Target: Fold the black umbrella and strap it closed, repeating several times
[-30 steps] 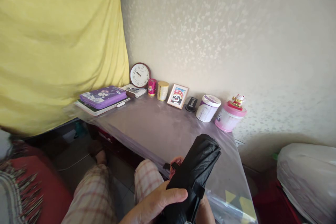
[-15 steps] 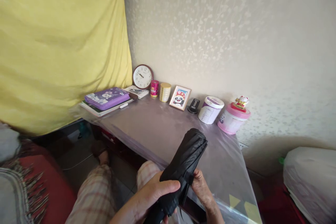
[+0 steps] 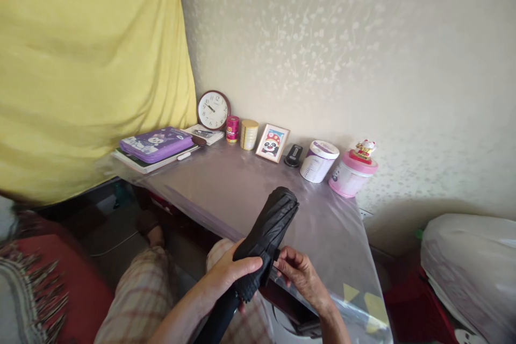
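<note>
A folded black umbrella [image 3: 269, 223] is tilted over the front edge of the table, its top pointing up and to the right. My left hand [image 3: 230, 273] wraps around its lower canopy, thumb across the front. Below that hand, the umbrella's dark handle [image 3: 220, 314] runs down toward my lap. On the right side of the canopy, my right hand [image 3: 300, 275] pinches a small black strap [image 3: 276, 256] between thumb and fingertips. The strap's far end is hidden behind the umbrella.
Along the wall on the table [image 3: 217, 188] stand a clock [image 3: 213, 110], a pink can [image 3: 232, 130], a beige tin [image 3: 249, 135], a panda picture frame [image 3: 273, 143], a white tub [image 3: 319, 162] and a pink tub [image 3: 351, 174] bearing a cat figurine. A purple case [image 3: 157, 144] lies on books at left.
The umbrella and both hands have shifted left in view. My right hand has come out from behind the canopy to its right side, drawing the strap outward.
</note>
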`<state>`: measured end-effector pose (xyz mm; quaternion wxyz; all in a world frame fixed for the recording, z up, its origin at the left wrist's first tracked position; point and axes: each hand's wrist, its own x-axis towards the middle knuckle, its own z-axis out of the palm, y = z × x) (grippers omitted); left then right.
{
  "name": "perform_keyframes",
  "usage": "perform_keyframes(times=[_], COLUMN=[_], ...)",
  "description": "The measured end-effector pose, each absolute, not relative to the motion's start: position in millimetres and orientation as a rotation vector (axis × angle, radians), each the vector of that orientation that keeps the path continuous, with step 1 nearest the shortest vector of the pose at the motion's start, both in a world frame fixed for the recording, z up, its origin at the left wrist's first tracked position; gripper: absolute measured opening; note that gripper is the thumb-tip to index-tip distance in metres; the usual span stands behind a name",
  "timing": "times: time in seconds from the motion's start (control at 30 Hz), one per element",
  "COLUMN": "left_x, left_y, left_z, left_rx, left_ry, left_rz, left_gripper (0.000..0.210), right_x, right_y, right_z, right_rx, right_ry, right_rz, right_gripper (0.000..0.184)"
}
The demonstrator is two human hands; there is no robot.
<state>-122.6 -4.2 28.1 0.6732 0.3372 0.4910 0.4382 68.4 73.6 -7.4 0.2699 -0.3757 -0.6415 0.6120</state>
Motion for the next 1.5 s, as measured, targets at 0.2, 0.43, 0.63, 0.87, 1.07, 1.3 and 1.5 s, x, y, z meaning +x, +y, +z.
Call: perform_keyframes(times=[0.2,0.43,0.63,0.87,1.07,1.3,1.5], left_x=[-121,-121,-121,-124,-125,-124,-131], left_y=[-3,-5,-5,-8,-10,-12,-14], left_z=[31,36,26,28,33,39,52], left_rx=[0.676,0.577,0.506,0.5,0.538,0.557,0.547], left_ry=[1.134,1.003,0.949,0.91,0.878,0.861,0.897], left_rz=[1.038,1.044,1.045,1.043,1.064,1.085,1.113], left_gripper=[0.057,0.054,0.048,0.043,0.042,0.043,0.039], right_x=[65,50,44,48,43,41,45], right_y=[68,65,63,63,60,57,54], right_z=[5,7,-3,-5,-9,-14,-29], right_rx=[-0.985,-0.726,-0.592,-0.631,-0.637,-0.583,-0.619], right_ry=[-1.624,-1.405,-1.122,-0.997,-0.995,-0.981,-0.996], right_rz=[1.597,1.496,1.716,1.81,1.802,1.787,1.78], right_gripper=[0.037,0.028,0.02,0.036,0.016,0.018,0.015])
